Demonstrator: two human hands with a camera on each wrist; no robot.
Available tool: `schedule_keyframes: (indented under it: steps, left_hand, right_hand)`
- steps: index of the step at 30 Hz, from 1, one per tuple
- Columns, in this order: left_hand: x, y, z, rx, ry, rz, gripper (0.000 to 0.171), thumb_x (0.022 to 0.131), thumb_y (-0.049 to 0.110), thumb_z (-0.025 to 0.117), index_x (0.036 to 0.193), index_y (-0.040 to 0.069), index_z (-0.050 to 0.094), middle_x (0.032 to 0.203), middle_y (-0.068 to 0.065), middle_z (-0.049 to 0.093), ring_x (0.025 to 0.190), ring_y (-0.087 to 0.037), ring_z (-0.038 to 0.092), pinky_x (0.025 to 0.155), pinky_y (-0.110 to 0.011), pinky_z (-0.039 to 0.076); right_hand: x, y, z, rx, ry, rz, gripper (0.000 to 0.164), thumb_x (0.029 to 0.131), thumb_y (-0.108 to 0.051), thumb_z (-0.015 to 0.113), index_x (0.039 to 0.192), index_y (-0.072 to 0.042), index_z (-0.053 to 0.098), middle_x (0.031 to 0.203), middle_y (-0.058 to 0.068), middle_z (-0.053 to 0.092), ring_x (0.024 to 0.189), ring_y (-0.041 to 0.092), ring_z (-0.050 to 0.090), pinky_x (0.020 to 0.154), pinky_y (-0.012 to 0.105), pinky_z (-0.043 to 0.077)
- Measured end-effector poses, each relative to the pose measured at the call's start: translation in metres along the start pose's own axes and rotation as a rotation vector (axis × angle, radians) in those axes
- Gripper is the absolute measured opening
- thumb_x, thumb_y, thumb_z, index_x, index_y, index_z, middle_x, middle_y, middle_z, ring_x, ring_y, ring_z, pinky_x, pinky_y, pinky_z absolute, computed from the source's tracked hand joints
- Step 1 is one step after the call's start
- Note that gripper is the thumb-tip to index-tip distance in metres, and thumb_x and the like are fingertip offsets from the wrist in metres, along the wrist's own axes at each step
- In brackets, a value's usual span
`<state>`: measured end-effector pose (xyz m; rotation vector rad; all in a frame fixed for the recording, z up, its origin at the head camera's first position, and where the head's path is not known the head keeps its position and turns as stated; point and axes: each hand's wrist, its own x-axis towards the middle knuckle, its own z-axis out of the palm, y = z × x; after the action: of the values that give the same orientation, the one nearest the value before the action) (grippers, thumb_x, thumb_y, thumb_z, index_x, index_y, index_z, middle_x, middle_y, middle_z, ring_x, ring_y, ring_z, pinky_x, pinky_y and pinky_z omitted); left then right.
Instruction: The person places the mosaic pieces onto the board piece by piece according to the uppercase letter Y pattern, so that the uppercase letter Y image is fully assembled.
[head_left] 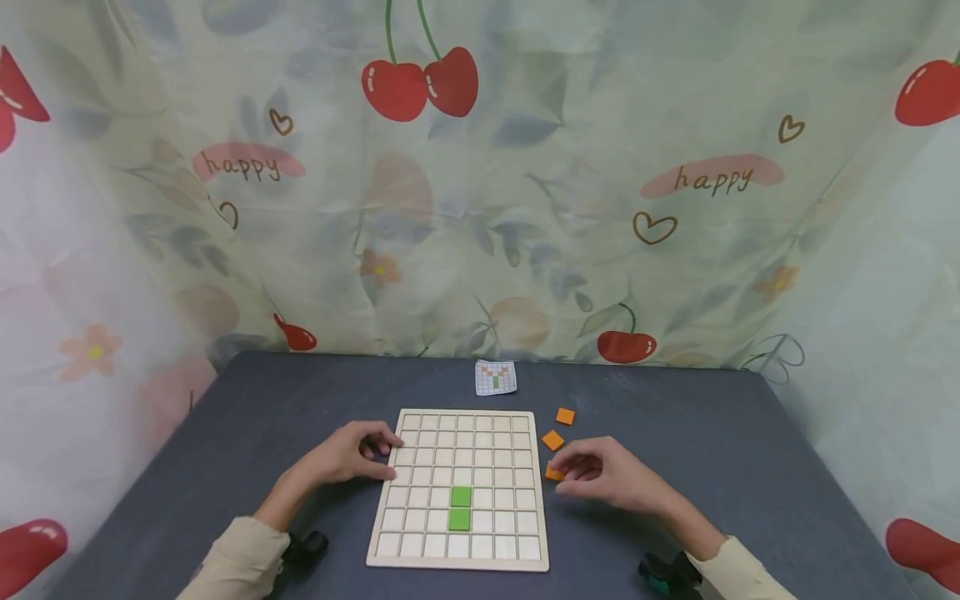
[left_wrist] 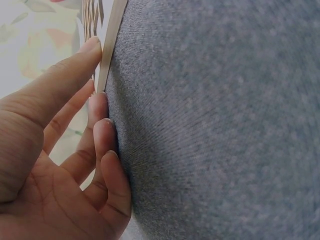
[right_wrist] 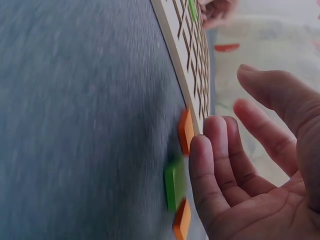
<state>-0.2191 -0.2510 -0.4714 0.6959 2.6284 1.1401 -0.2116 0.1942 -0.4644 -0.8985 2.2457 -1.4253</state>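
Observation:
A pale wooden grid board point(head_left: 417, 547) lies on the table, with two green tiles point(head_left: 461, 507) set one above the other in its cells. My left hand point(head_left: 352, 454) is at the board's left edge, thumb and fingertips touching the frame; the left wrist view shows the thumb point(left_wrist: 75, 70) against the rim. Right of the board, my right hand point(head_left: 611, 475) hovers over loose tiles, fingers apart and holding nothing. Beneath it is an orange tile point(head_left: 553, 472), partly covered. The right wrist view shows a loose green tile point(right_wrist: 175, 185) between orange tiles, hidden from the head view.
Two more orange tiles, one point(head_left: 566, 416) farther back and one point(head_left: 552, 440) nearer, lie beside the board's right edge. A small printed card point(head_left: 496, 377) with a coloured grid pattern is behind the board. The dark table point(head_left: 660, 417) ends at a patterned curtain point(head_left: 480, 208).

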Motion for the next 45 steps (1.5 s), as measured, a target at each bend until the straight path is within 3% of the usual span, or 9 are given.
schedule_keyframes:
  steps: [11, 17, 30, 45]
  left_hand:
    - [0.0, 0.0, 0.0, 0.004, 0.003, 0.005, 0.033, 0.083, 0.015, 0.087, 0.112, 0.006, 0.073, 0.093, -0.003, 0.061, 0.08, -0.019, 0.054, 0.072, -0.03, 0.046]
    - [0.001, 0.0, 0.0, 0.008, 0.005, 0.007, 0.033, 0.083, 0.015, 0.087, 0.112, 0.007, 0.073, 0.093, -0.002, 0.061, 0.08, -0.019, 0.054, 0.072, -0.03, 0.046]
    - [0.0, 0.002, 0.0, 0.001, 0.003, -0.004, 0.033, 0.083, 0.015, 0.087, 0.113, 0.007, 0.073, 0.093, -0.002, 0.06, 0.079, -0.019, 0.053, 0.071, -0.03, 0.044]
    - [0.0, 0.002, 0.001, -0.004, 0.005, 0.014, 0.029, 0.086, 0.014, 0.084, 0.111, 0.005, 0.073, 0.092, -0.002, 0.061, 0.078, -0.018, 0.053, 0.07, -0.029, 0.045]
  right_hand:
    - [-0.021, 0.011, -0.028, -0.029, 0.026, 0.021, 0.031, 0.091, -0.011, 0.079, 0.116, 0.004, 0.069, 0.113, 0.019, 0.067, 0.094, 0.03, 0.067, 0.079, 0.034, 0.056]
    - [-0.026, 0.018, -0.033, -0.062, 0.017, 0.025, 0.037, 0.088, -0.013, 0.083, 0.118, 0.003, 0.069, 0.108, 0.015, 0.067, 0.088, 0.03, 0.064, 0.074, 0.032, 0.055]
    - [-0.024, 0.028, -0.031, -0.182, 0.036, 0.034, 0.035, 0.084, -0.021, 0.086, 0.113, -0.005, 0.074, 0.083, 0.006, 0.063, 0.063, 0.01, 0.052, 0.058, 0.026, 0.045]
    - [-0.019, 0.027, -0.03, -0.163, 0.037, 0.07, 0.034, 0.083, -0.018, 0.087, 0.111, -0.004, 0.075, 0.078, 0.001, 0.061, 0.061, 0.01, 0.05, 0.057, 0.025, 0.044]
